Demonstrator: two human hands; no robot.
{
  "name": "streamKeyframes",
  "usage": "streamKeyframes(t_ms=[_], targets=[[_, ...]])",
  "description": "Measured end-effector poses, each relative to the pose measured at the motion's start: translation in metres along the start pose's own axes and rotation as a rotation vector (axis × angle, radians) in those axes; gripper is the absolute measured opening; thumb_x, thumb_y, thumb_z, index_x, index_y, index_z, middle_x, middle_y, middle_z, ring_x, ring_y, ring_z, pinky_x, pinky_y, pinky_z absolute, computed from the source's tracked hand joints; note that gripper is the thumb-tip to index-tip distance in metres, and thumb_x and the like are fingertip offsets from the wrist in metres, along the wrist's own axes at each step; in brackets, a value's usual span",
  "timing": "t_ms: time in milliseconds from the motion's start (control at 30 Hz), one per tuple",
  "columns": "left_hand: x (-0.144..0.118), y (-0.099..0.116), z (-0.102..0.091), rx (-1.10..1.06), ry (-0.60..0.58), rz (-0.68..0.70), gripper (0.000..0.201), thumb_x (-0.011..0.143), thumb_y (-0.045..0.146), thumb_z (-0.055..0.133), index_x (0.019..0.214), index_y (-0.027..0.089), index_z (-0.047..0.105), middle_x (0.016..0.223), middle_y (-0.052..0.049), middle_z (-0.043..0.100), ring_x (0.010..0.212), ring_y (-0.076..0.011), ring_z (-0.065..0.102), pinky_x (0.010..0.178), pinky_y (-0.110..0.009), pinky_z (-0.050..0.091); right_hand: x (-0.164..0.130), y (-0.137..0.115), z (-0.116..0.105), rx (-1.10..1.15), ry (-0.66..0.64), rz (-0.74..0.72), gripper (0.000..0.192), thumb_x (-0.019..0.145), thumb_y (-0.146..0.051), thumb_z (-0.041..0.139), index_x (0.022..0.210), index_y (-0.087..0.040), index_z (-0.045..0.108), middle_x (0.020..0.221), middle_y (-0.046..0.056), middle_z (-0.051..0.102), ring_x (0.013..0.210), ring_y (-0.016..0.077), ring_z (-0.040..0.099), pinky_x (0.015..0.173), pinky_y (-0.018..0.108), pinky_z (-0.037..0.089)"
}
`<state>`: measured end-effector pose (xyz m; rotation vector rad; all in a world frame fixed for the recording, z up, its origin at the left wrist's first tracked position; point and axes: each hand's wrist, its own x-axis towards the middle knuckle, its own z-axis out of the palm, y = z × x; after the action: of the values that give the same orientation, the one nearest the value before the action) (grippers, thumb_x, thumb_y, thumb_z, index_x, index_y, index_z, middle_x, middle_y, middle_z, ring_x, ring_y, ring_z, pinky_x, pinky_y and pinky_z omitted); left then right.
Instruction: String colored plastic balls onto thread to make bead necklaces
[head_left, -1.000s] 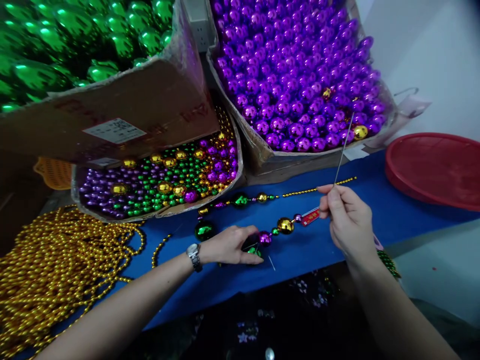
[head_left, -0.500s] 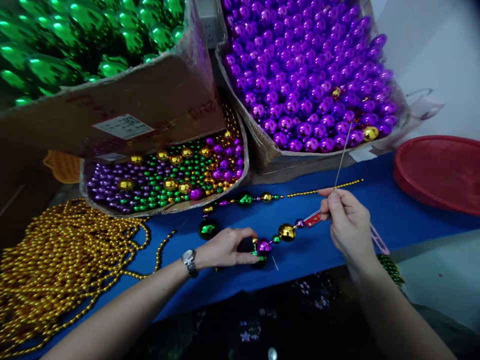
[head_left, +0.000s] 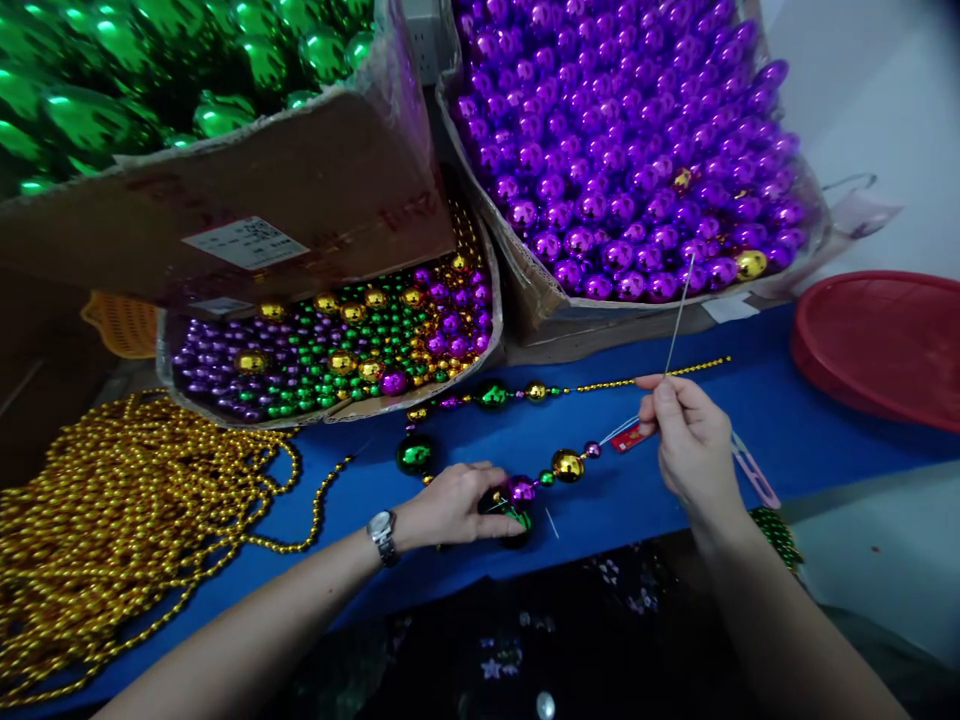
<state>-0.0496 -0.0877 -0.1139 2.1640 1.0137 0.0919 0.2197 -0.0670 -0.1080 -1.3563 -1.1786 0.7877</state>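
1. At the far left lies a heap of gold bead chain (head_left: 112, 530) on the blue table cover (head_left: 750, 420). It looks light, limp and easy to tangle; I judge it is best lifted by one loose end.
2. Above it stands a cardboard box of large green balls (head_left: 112, 90). Its side carries a white printed label (head_left: 244, 242), but the writing is too small to read. Some faint red print on the cardboard is also not legible.
3. Under this box sits a tray of mixed beads (head_left: 337, 350) in purple, green and gold.
4. The left hand (head_left: 450, 505), with a wristwatch (head_left: 382, 535), is curled closed over the lower end of the bead string (head_left: 540, 478), pressing a dark green ball and a purple ball against the table cover. The string rests on the cover between both hands and loops back past a green ball (head_left: 414, 454).
5. The beads seem to be hollow shiny plastic: light, hard, smooth and slippery, and they will roll. The string itself is soft. I judge it is safer to pinch the thread close to the last bead than the beads.
6. The right hand (head_left: 694, 450) pinches a long thin metal needle (head_left: 679, 315) between thumb and forefinger, the other fingers loosely bent. The needle points up and away; it looks stiff and sharp, so holding near its lower part is sensible.
7. Beside this hand a small red tag (head_left: 628, 437) hangs on the thread; its marks cannot be read.
8. Behind is a box of purple beads (head_left: 622, 150), and at the far right a red round lid (head_left: 877, 340).
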Motion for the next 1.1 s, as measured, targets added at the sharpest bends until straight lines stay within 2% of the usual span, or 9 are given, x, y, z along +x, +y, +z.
streamKeyframes(t_ms=[167, 267, 367, 467, 533, 667, 833, 933, 1100], targets=[[-0.001, 0.001, 0.002, 0.027, -0.031, -0.072, 0.047, 0.076, 0.064, 0.051, 0.07, 0.018, 0.055, 0.054, 0.0, 0.053, 0.046, -0.0124, 0.047, 0.045, -0.024, 0.025, 0.0, 0.001, 0.0, -0.011, 0.0, -0.004, 0.023, 0.092, -0.037, 0.047, 0.094, -0.021, 0.063, 0.068, -0.002, 0.053, 0.053, 0.0084, 0.049, 0.046, 0.019, 0.04], [-0.004, 0.002, 0.001, 0.031, -0.043, -0.067, 0.047, 0.077, 0.064, 0.05, 0.069, 0.018, 0.056, 0.051, 0.0, 0.053, 0.044, -0.0122, 0.047, 0.044, -0.024, 0.024, -0.001, 0.001, 0.0, -0.009, -0.009, 0.005, 0.023, 0.092, -0.037, 0.047, 0.094, -0.021, 0.063, 0.068, -0.002, 0.053, 0.052, 0.0085, 0.049, 0.046, 0.019, 0.04], [-0.007, 0.002, -0.001, 0.021, -0.069, -0.063, 0.047, 0.077, 0.063, 0.051, 0.086, 0.017, 0.058, 0.059, -0.001, 0.058, 0.051, -0.0151, 0.054, 0.046, -0.024, 0.029, 0.0, 0.001, 0.0, -0.01, -0.007, 0.003, 0.023, 0.092, -0.037, 0.047, 0.095, -0.021, 0.063, 0.067, -0.003, 0.053, 0.052, 0.0081, 0.049, 0.046, 0.019, 0.04], [-0.011, 0.002, -0.003, -0.001, -0.057, -0.054, 0.047, 0.081, 0.057, 0.051, 0.109, 0.019, 0.052, 0.078, -0.004, 0.064, 0.065, -0.0186, 0.059, 0.053, -0.025, 0.037, 0.001, 0.002, 0.0, -0.009, -0.009, -0.001, 0.022, 0.092, -0.035, 0.047, 0.095, -0.022, 0.063, 0.068, -0.003, 0.053, 0.053, 0.0077, 0.05, 0.046, 0.018, 0.04], [-0.014, 0.003, -0.005, 0.01, -0.033, -0.022, 0.042, 0.084, 0.051, 0.049, 0.113, 0.021, 0.05, 0.09, -0.006, 0.062, 0.073, -0.0191, 0.06, 0.059, -0.026, 0.041, 0.001, 0.002, 0.001, -0.007, -0.009, -0.002, 0.022, 0.092, -0.035, 0.047, 0.094, -0.021, 0.064, 0.068, -0.003, 0.053, 0.052, 0.0076, 0.05, 0.045, 0.018, 0.04], [-0.017, 0.006, -0.007, 0.115, -0.04, -0.01, 0.035, 0.087, 0.049, 0.045, 0.092, 0.018, 0.06, 0.09, -0.008, 0.059, 0.067, -0.0168, 0.058, 0.058, -0.026, 0.04, 0.0, -0.001, 0.004, -0.001, -0.026, 0.01, 0.023, 0.092, -0.037, 0.048, 0.094, -0.021, 0.063, 0.067, -0.002, 0.053, 0.052, 0.0079, 0.049, 0.043, 0.018, 0.04], [-0.02, 0.01, -0.012, 0.151, -0.094, -0.018, 0.053, 0.09, 0.053, 0.034, 0.063, 0.015, 0.059, 0.065, -0.006, 0.058, 0.051, -0.0132, 0.052, 0.05, -0.026, 0.033, 0.0, -0.008, 0.007, -0.002, -0.037, -0.005, 0.023, 0.091, -0.038, 0.048, 0.095, -0.021, 0.064, 0.067, -0.002, 0.052, 0.052, 0.0082, 0.049, 0.044, 0.019, 0.04], [-0.026, 0.004, -0.018, 0.161, -0.14, -0.04, 0.054, 0.089, 0.056, 0.033, 0.061, 0.016, 0.057, 0.056, -0.004, 0.057, 0.049, -0.0132, 0.05, 0.048, -0.025, 0.031, 0.003, -0.009, 0.003, 0.004, -0.008, -0.024, 0.022, 0.091, -0.037, 0.049, 0.095, -0.021, 0.064, 0.067, -0.002, 0.052, 0.053, 0.008, 0.049, 0.045, 0.019, 0.04], [-0.052, -0.025, -0.029, 0.273, -0.216, -0.095, 0.034, 0.087, 0.047, 0.046, 0.074, 0.02, 0.061, 0.064, -0.005, 0.063, 0.059, -0.0177, 0.058, 0.053, -0.025, 0.037, 0.01, -0.003, -0.009, 0.024, 0.061, -0.037, 0.021, 0.091, -0.036, 0.05, 0.094, -0.021, 0.064, 0.067, -0.002, 0.052, 0.052, 0.0078, 0.048, 0.047, 0.02, 0.039]])
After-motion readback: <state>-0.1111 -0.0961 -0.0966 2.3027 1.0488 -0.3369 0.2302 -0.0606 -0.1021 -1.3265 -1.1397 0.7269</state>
